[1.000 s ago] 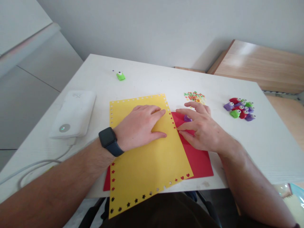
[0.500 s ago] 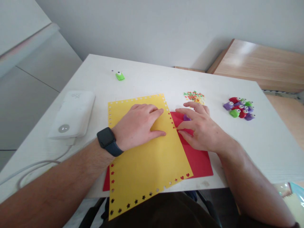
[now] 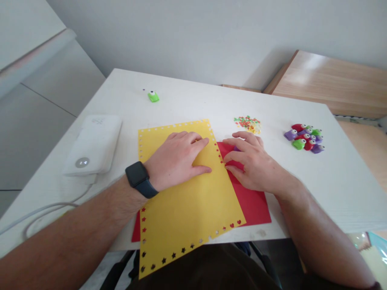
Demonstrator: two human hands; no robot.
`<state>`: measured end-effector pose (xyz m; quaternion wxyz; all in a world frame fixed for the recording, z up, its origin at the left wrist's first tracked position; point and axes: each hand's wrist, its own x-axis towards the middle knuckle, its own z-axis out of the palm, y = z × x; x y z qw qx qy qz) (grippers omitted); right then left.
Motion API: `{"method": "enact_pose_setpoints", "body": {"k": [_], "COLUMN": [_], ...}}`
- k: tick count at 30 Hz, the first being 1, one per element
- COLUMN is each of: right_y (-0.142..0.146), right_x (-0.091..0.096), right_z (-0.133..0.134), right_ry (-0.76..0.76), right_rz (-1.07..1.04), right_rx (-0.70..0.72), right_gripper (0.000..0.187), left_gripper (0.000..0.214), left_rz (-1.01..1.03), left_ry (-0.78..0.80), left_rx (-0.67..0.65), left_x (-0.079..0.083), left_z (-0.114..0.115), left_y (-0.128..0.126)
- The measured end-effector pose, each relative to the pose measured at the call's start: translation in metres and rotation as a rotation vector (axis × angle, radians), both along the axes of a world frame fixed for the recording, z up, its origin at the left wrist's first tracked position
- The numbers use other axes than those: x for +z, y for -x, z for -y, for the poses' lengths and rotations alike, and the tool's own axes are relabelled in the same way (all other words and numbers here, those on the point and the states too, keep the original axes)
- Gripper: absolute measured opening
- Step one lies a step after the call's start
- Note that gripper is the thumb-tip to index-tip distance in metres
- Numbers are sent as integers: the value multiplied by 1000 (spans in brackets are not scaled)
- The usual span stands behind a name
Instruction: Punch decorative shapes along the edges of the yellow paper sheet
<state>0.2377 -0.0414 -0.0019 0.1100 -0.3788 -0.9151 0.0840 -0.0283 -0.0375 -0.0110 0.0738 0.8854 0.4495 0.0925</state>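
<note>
A yellow sheet of paper (image 3: 193,209) with star, heart and other shapes punched along its edges lies partly over a red sheet (image 3: 254,205), its near corner hanging past the table edge. My left hand (image 3: 178,161), with a dark watch on the wrist, rests flat on the yellow sheet, thumb apart from the fingers. At that sheet's right edge, thumb and index finger of my right hand (image 3: 252,161) come together in a pinch; what lies between them is too small to make out. Behind its fingers a purple craft punch (image 3: 236,148) is mostly hidden on the red sheet.
Small coloured paper cutouts (image 3: 247,123) lie in a pile beyond my right hand. Several red, green and purple punches (image 3: 305,137) are grouped at right. A green punch (image 3: 153,96) sits at the back; a white power bank (image 3: 93,145) with a cable (image 3: 54,207) is at left.
The fingers of my right hand have drawn slightly closer together at the yellow sheet's edge and now cover more of the purple punch. My left hand stays on the paper.
</note>
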Motion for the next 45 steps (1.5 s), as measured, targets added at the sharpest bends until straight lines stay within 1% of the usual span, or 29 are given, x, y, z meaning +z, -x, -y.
{"method": "enact_pose_setpoints", "body": {"k": [12, 18, 21, 25, 29, 32, 35, 40, 45], "right_y": [5, 3, 1, 2, 2, 1, 2, 3, 1], "right_x": [-5, -9, -10, -13, -14, -13, -12, -11, -7], "right_z": [0, -2, -2, -3, -5, -5, -3, -3, -2], "right_ry": [-40, -138, -133, -148, -166, -140, -111, -110, -98], "right_rz": [19, 8, -10, -19, -7, -25, -46, -54, -38], "right_rx": [-24, -91, -94, -69, -108, -129, -112, -86, -12], "right_gripper": [13, 13, 11, 14, 19, 16, 13, 15, 17], "left_gripper": [73, 73, 73, 72, 71, 70, 70, 71, 72], "left_rz": [8, 11, 8, 1, 5, 14, 15, 19, 4], "left_ry": [-3, -1, 2, 3, 9, 15, 19, 23, 16], "left_rx": [-6, -2, -3, 2, -4, -5, -1, 0, -1], "left_x": [-2, -1, -1, -1, -1, -1, -1, 0, 0], "left_z": [1, 1, 0, 1, 1, 1, 1, 1, 1], "left_y": [1, 0, 1, 1, 1, 1, 0, 0, 1]}}
